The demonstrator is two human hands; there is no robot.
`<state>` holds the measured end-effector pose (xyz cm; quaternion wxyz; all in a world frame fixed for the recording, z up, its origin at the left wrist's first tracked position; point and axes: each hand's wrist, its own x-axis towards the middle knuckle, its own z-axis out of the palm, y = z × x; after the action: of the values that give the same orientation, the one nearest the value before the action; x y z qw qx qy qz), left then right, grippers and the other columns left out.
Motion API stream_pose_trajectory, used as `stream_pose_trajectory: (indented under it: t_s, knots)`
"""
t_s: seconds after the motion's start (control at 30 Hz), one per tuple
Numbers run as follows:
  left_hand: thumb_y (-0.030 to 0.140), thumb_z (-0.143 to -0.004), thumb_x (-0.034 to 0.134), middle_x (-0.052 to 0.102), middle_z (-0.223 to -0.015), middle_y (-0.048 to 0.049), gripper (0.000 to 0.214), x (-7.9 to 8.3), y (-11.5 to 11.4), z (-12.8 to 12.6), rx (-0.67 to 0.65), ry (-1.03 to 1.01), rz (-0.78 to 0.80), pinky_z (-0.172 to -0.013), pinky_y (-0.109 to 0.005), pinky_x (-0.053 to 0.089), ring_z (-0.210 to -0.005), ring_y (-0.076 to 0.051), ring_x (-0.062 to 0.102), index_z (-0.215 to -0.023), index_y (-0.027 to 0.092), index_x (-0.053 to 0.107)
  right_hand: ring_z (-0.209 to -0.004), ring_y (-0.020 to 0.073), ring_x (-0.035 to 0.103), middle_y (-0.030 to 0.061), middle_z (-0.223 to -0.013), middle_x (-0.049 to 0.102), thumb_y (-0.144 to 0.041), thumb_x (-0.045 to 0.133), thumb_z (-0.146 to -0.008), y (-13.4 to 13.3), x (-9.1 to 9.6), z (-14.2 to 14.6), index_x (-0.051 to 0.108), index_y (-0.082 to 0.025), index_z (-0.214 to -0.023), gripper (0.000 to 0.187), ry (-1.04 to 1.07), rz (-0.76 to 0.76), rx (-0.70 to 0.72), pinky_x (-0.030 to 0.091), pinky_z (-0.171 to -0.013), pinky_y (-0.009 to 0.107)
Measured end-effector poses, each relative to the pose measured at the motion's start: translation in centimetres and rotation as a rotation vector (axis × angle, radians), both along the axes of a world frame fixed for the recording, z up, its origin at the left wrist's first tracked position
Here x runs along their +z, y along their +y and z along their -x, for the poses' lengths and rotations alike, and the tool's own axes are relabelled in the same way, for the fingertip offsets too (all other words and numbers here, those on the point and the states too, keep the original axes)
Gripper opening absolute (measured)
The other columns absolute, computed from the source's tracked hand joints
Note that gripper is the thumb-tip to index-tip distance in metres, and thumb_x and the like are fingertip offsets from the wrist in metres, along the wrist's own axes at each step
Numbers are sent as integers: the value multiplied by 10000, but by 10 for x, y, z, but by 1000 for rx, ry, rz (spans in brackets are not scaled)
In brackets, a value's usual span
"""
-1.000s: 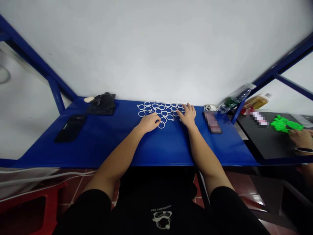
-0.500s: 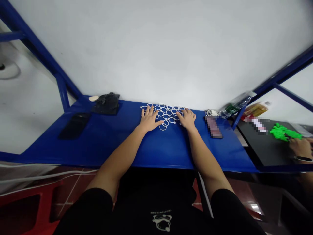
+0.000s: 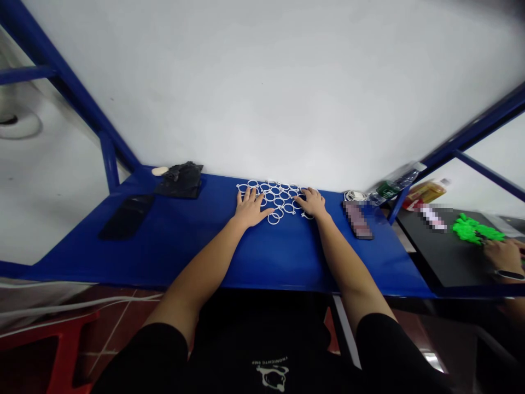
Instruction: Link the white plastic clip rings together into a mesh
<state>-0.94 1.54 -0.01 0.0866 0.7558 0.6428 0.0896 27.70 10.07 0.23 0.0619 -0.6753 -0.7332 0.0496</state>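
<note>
Item: a flat white mat of small linked plastic rings (image 3: 278, 196), spread in rows like open mesh.
Location: it lay at the far middle of the blue metal table (image 3: 197, 246), close to the white wall (image 3: 262, 98), between your two hands.
Left hand: your left hand (image 3: 249, 208) rested palm down on the mat's left part, fingers spread flat and closed on nothing.
Right hand: your right hand (image 3: 314, 203) sat on the mat's right edge with its fingers loosely curled; I could not tell whether they pinched a ring.
Handling: by its look the mat was very light and limp at every link. It would likely slide on the smooth tabletop, sag when lifted, and crack if a thin ring were forced.
Hold: you would best have taken it at two outer rings on opposite edges, or pressed it flat under both palms.
Left of the mat: a crumpled black pouch (image 3: 180, 179) with a small beige oval object (image 3: 159, 171) just beside it, and nearer you a flat black phone (image 3: 127, 216).
Right of the mat: a blurred-over phone (image 3: 358, 219), a coiled white cable (image 3: 355, 195) and a clear plastic bottle (image 3: 391, 185) lying on its side.
Neighbouring bench: on a black surface (image 3: 443, 257), another person's hand (image 3: 502, 254) touched a bright green cluster of plastic pieces (image 3: 476, 229).
</note>
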Motion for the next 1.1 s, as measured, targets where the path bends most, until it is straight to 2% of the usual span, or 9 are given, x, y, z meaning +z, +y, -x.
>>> stream_pose_trajectory:
  t_s: [0.23, 0.4, 0.6, 0.7, 0.8, 0.93, 1.1]
  knots:
    - [828, -994, 291, 250, -1775, -139, 923, 0, 0, -1, 44, -19, 3, -1327, -670, 78, -1663, -417, 91, -1681, 216, 366, -1555, 369, 367, 124, -1716, 397, -736, 413, -1033, -24, -5, 7, 540, -278, -1564, 713, -3, -32, 56, 310, -1244, 609]
    - [806, -1008, 286, 271, -1766, -151, 894, 0, 0, 1, 81, -13, -12, -1322, -679, 87, -1658, -423, 117, -1657, 204, 413, -1534, 346, 404, 118, -1685, 453, -696, 442, -1041, -35, -5, 14, 615, -268, -1487, 642, 63, -76, 48, 310, -1247, 589]
    - [790, -1019, 271, 308, -1751, -159, 867, -2, 0, 0, 83, -18, -41, -1322, -669, 112, -1653, -417, 152, -1629, 203, 457, -1446, 355, 485, 121, -1540, 605, -675, 438, -1053, -40, 3, 17, 690, -274, -1362, 566, 78, -181, -2, 264, -1230, 655]
    - [786, -1021, 269, 330, -1743, -152, 855, -3, 1, 0, 82, -22, -41, -1323, -664, 117, -1650, -415, 163, -1624, 210, 462, -1329, 339, 571, 136, -1414, 685, -606, 465, -1063, -32, 15, 23, 721, -237, -1306, 510, 53, -259, 15, 380, -1165, 546]
    - [778, -1027, 254, 338, -1741, -147, 844, -4, 1, -1, 78, -23, -37, -1323, -662, 115, -1653, -403, 165, -1629, 221, 453, -1198, 323, 634, 150, -1265, 745, -535, 475, -1065, -14, 30, 38, 749, -205, -1255, 469, 0, -259, 47, 469, -1038, 437]
    - [769, -1034, 236, 330, -1742, -160, 845, -4, 0, -1, 73, -24, -39, -1317, -669, 110, -1652, -407, 164, -1627, 208, 457, -1153, 326, 676, 152, -1215, 772, -497, 507, -1046, 17, 41, 69, 769, -194, -1224, 438, -67, -227, 34, 494, -982, 404]
    - [796, -1018, 246, 331, -1738, -177, 871, -5, 1, 0, 73, -36, -48, -1309, -689, 90, -1649, -420, 168, -1620, 207, 465, -1109, 327, 727, 167, -1191, 789, -546, 514, -1028, 39, 41, 96, 786, -186, -1196, 481, -48, -113, 27, 526, -928, 380]
